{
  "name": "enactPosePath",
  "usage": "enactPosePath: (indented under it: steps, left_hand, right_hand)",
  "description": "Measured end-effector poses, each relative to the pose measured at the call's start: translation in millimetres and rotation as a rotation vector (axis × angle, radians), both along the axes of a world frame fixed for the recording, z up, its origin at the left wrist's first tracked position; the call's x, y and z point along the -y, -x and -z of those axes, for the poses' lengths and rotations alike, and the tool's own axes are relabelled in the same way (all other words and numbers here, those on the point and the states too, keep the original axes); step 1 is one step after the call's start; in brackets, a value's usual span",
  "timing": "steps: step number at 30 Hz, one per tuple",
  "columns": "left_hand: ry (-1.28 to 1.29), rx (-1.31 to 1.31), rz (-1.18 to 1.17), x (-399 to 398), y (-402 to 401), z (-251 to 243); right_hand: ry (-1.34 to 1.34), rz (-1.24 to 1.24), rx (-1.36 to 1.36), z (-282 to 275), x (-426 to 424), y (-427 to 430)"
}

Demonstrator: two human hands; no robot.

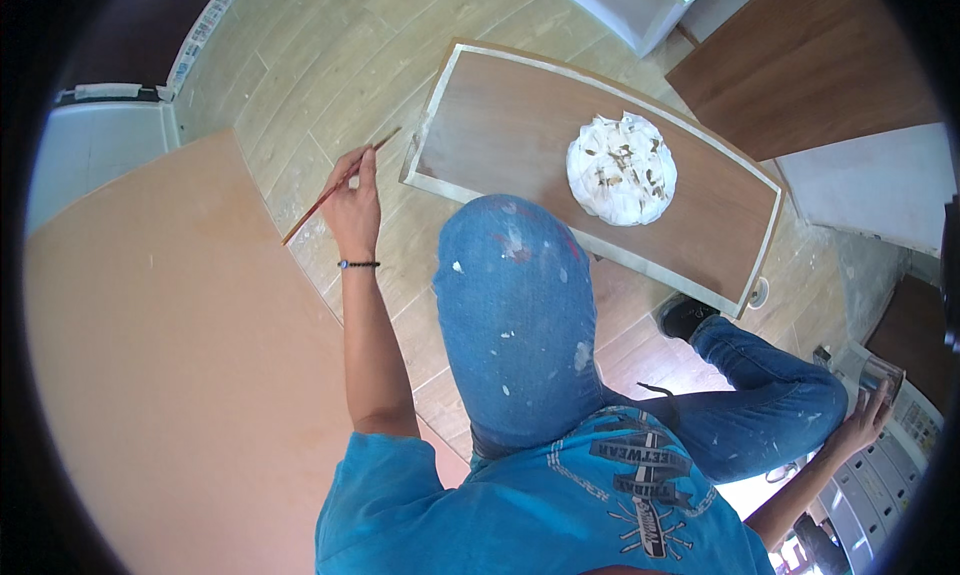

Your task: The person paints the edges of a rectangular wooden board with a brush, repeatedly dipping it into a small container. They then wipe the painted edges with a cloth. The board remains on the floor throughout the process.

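Note:
Raised over the floor, my left hand (352, 207) grips a thin paintbrush (326, 194) between thumb and fingers, its dark tip pointing up and right. Far to the right, the fingers of my right hand (862, 421) are around the lower part of a small clear container (881, 374), near a grey plastic surface with slots. A brown wood panel (495, 117) with pale masking tape along its edges lies before my knee. On it rests a round white bundle (621, 171), crumpled cloth or paper, with brown smears. The container's contents are not clear.
A large tan board (187, 335) covers the left side. Beyond the panel, a white open box or drawer (622, 5) stands on the wood-look floor (315, 65). A brown wood board (810, 65) is at the upper right. My shoe (684, 316) is beside the panel's near right corner.

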State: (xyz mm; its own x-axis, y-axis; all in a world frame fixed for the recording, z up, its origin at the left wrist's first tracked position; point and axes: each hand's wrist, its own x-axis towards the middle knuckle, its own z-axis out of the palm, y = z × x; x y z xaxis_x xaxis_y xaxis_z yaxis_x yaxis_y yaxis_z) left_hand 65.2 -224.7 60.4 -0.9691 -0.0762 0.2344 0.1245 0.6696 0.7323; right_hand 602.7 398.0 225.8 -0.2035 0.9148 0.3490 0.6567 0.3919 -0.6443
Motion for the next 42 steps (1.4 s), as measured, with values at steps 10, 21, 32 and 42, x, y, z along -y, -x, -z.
enactPosePath:
  steps: [10, 21, 32, 42]
  left_hand:
    - [-0.102, -0.057, 0.104, -88.3, 94.7, 19.1]
    - [-0.043, -0.036, 0.129, -103.0, 137.1, 49.9]
    - [-0.015, 0.025, 0.12, -64.2, 107.2, 44.8]
    - [0.015, 0.077, 0.11, -34.1, 58.3, 27.8]
  right_hand:
    - [0.036, 0.058, 0.024, -2.4, -4.9, -3.5]
    - [0.134, 0.086, -0.203, -10.1, 12.6, 20.3]
    - [0.114, 0.041, -0.082, -10.8, 10.4, 16.6]
    - [0.13, 0.073, -0.161, -14.3, 23.3, 34.1]
